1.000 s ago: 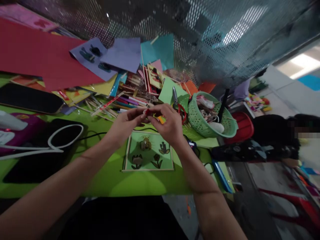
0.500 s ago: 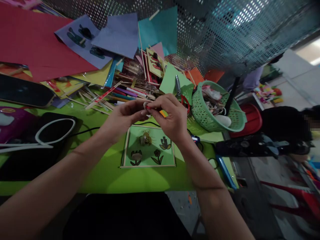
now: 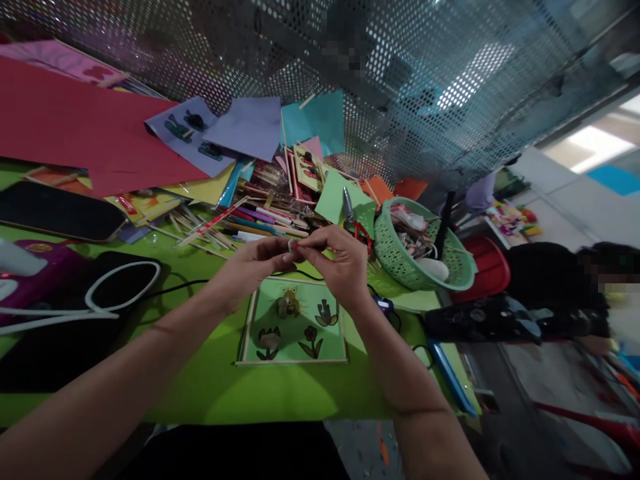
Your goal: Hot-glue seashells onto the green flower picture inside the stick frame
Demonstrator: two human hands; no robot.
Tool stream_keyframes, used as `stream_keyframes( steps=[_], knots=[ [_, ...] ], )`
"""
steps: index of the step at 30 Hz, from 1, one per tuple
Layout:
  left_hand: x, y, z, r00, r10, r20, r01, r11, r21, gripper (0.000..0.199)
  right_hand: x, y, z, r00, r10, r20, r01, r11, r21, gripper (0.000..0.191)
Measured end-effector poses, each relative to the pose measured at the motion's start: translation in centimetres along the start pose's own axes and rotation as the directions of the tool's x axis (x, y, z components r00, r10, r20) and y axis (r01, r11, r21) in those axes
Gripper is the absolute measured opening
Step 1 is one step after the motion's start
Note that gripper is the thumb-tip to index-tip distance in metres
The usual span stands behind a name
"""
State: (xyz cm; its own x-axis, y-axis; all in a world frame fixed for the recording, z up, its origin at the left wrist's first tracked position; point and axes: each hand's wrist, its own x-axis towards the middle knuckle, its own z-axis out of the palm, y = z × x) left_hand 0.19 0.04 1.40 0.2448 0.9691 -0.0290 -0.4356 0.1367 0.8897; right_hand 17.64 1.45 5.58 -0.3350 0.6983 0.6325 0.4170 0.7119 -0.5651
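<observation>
On the green-covered table (image 3: 215, 390), at far left, one dark rounded slab (image 3: 60, 212) and one purple device (image 3: 37, 263), with a looping white cable (image 3: 107, 310) alongside. Farther in, one large red sheet (image 3: 70, 127), two lilac sheets (image 3: 253, 127) bearing three dark figures (image 3: 195, 121) on the left one, then loose sticks (image 3: 200, 225), too jumbled to count.

Mid-table, left hand (image 3: 253, 263) and right hand (image 3: 343, 260), with fingers (image 3: 274, 245) of both pinched together on one small red-and-pale thing (image 3: 294, 246); cannot tell its full shape. Nearer the front edge, one stick-bordered green panel (image 3: 289, 347) carrying one rounded creature (image 3: 290, 303) and three flowers (image 3: 326, 312).

Farther right, one red-handled tool (image 3: 349, 205), then one perforated green basket (image 3: 395, 250) containing one plastic bag (image 3: 407, 219), one white rounded object (image 3: 433, 269), one slanting black bar (image 3: 444, 227) and uncountable small pieces (image 3: 413, 243). Behind it, one red container (image 3: 487, 267) with hidden contents. Near the right edge, one blue case (image 3: 453, 380).
</observation>
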Motion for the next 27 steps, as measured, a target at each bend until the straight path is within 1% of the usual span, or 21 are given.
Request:
stream_keyframes(
  steps=[4, 7, 10, 12, 15, 18, 22, 27],
  knots=[
    [0.1, 0.1, 0.0, 1.0, -0.018, 0.0, 0.018, 1.0, 0.01, 0.037, 0.1, 0.1, -0.3, 0.989, 0.134, 0.059, -0.138, 0.989, 0.062, 0.005],
    [0.3, 0.0, -0.1, 0.999, -0.036, -0.026, 0.036, 0.999, -0.008, 0.04, 0.2, 0.1, -0.6, 0.984, 0.143, 0.104, -0.147, 0.989, 0.029, 0.008],
    [0.4, -0.3, -0.3, 0.999, -0.031, -0.04, 0.03, 0.999, -0.029, 0.04, 0.3, 0.1, -0.9, 0.982, 0.09, 0.164, -0.075, 0.993, -0.095, 0.014],
    [0.4, -0.4, -0.4, 0.999, -0.029, -0.042, 0.028, 0.999, -0.028, 0.04, 0.3, 0.2, -1.0, 0.978, 0.069, 0.198, -0.035, 0.985, -0.172, 0.015],
    [0.3, -0.2, -0.5, 0.999, -0.029, -0.022, 0.029, 1.0, 0.002, 0.041, 0.2, 0.5, -1.0, 0.979, 0.041, 0.199, 0.003, 0.976, -0.217, 0.011],
    [0.3, 0.0, -0.5, 1.0, -0.016, 0.01, 0.016, 0.999, 0.034, 0.041, 0.1, 0.7, -1.0, 0.978, -0.016, 0.208, 0.069, 0.965, -0.253, 0.01],
    [0.4, 0.0, -0.5, 0.999, 0.018, 0.03, -0.02, 0.999, 0.047, 0.04, -0.1, 0.5, -0.9, 0.958, -0.076, 0.275, 0.186, 0.898, -0.399, 0.016],
    [0.4, -0.4, -0.6, 0.998, 0.065, 0.002, -0.065, 0.997, 0.048, 0.038, -0.4, 0.3, -0.2, 0.938, -0.13, 0.321, 0.29, 0.803, -0.52, 0.02]
  ],
)
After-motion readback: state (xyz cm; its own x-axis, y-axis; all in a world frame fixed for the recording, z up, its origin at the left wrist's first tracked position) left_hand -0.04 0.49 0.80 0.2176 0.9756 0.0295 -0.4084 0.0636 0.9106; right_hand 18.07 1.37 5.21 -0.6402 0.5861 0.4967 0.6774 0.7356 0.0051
